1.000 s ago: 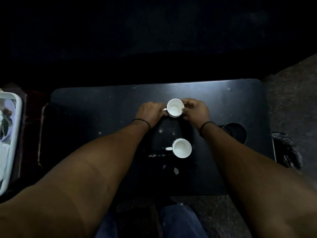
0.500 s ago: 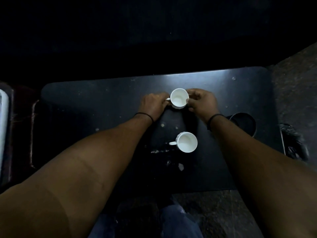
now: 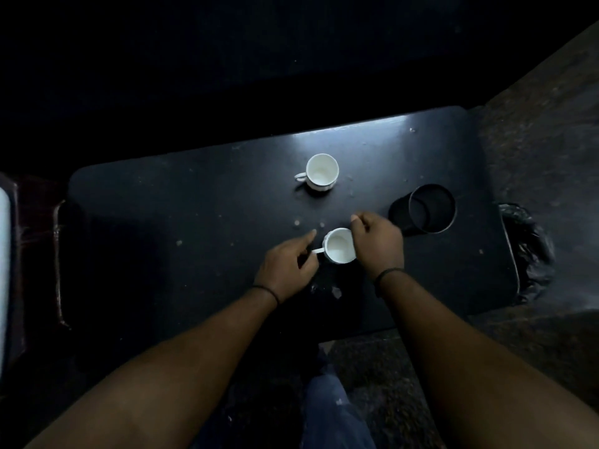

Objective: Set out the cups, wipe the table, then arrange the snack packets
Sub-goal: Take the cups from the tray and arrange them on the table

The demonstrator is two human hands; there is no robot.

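Both hands [image 3: 330,251] around near cup [image 3: 339,246]

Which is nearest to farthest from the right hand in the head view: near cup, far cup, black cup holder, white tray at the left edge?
From the right hand:
1. Near cup, touching its inner side.
2. Black cup holder, just beyond on the right.
3. Far cup, farther up the table.
4. White tray, far left edge.

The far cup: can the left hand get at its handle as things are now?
Probably yes. The far cup stands alone, its handle turned to the left, and only bare table lies between it and the left hand, now at the near cup.
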